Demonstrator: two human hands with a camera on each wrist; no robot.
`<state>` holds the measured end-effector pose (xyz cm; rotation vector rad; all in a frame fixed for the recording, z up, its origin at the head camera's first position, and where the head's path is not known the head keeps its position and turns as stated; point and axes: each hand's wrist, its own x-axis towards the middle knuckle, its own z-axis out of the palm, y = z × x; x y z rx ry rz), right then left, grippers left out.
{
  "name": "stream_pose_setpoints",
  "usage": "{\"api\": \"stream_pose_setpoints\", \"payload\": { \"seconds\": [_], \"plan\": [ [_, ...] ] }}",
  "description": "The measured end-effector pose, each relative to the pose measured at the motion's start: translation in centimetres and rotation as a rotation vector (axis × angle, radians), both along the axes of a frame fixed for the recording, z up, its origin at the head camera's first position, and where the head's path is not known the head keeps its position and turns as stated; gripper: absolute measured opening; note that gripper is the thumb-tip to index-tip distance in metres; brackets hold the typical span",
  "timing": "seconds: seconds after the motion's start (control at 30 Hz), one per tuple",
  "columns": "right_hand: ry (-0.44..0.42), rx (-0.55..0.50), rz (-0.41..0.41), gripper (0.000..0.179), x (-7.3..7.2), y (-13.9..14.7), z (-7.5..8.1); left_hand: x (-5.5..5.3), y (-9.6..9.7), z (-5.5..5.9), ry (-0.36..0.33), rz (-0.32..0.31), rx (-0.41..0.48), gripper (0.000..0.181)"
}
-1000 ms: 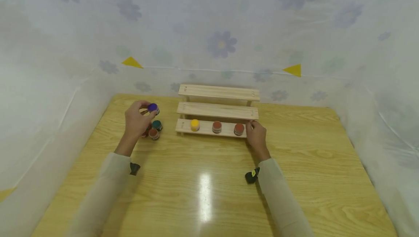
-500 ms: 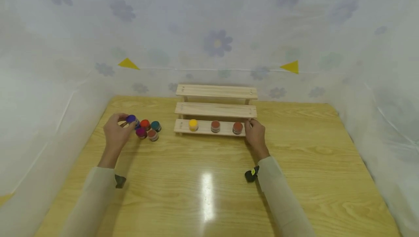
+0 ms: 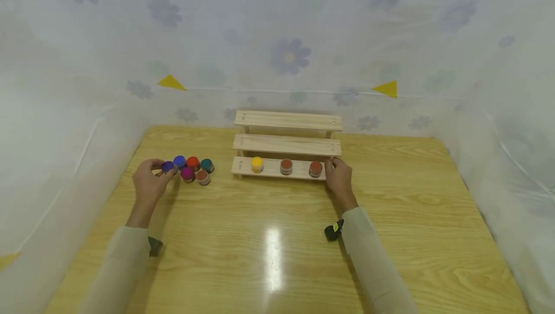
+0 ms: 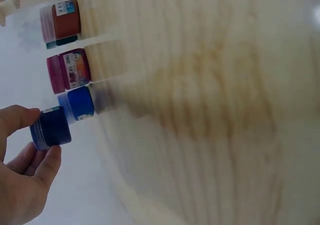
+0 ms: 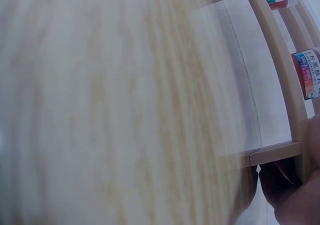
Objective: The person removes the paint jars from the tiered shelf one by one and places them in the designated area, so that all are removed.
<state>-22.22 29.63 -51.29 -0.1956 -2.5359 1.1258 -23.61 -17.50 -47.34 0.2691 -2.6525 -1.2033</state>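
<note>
My left hand (image 3: 149,185) pinches a dark blue paint jar (image 4: 52,127) between thumb and fingers, at the left side of a cluster of jars. Closest to it is a brighter blue jar (image 4: 80,104). A magenta jar (image 3: 187,174), a red jar (image 3: 192,163), a teal jar (image 3: 207,165) and a brown jar (image 3: 203,177) make up the rest of the cluster. My right hand (image 3: 339,180) grips the right end of the lowest step of a three-step wooden rack (image 3: 286,145). That step bears a yellow jar (image 3: 257,164) and two reddish-brown jars (image 3: 286,166).
The rack stands at the back of a wood-grain table (image 3: 277,237), close to a flowered curtain (image 3: 290,30). Pale sheeting also rises along the left and right table edges. Two yellow triangles (image 3: 171,83) mark the curtain behind the rack.
My left hand has carried the dark blue jar leftward and nearer to me, from behind the cluster to its left side, uncovering the other jars. The right hand keeps its grip on the rack.
</note>
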Motion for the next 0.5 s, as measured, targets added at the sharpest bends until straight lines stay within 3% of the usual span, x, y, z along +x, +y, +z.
{"api": "stream_pose_setpoints", "payload": {
  "seconds": [0.23, 0.5],
  "plan": [
    [-0.002, -0.001, 0.0, 0.041, -0.1, 0.2, -0.3, -0.4, -0.2, -1.2, -0.06, 0.0, -0.03, 0.04],
    [0.004, -0.011, 0.006, 0.041, -0.2, 0.2, -0.4, -0.8, -0.2, -2.0, -0.073, -0.011, -0.068, 0.039]
  ]
}}
